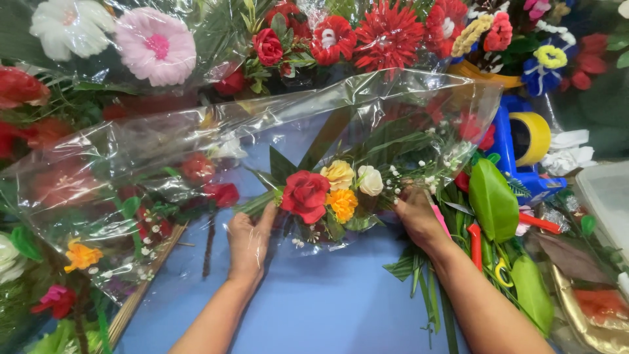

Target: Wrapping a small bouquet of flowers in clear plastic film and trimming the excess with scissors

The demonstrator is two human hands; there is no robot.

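Leftmost, wrapped bunches of artificial flowers (62, 190) lie under clear film, with an orange bloom (81, 255) low at the edge. Across them spreads a large clear cellophane sheet (216, 134), reaching over the blue table (314, 301). The left hand (249, 239) rests on the table with its fingers spread and slightly curled, touching the left end of a small bouquet (327, 193). That bouquet lies at the middle of the table on the cellophane, with a red rose (305, 195), an orange flower (343, 203), a yellow rose (339, 174) and a cream one (370, 180). The right hand (416, 216) grips the bouquet's right end, fingers closed on the stems and film. Just beside it lie broad green leaves (493, 200) and red-handled tools (476, 246). Farther right stands a blue tape dispenser (508, 147) carrying a yellow tape roll (531, 137), near a clear plastic box (606, 196)
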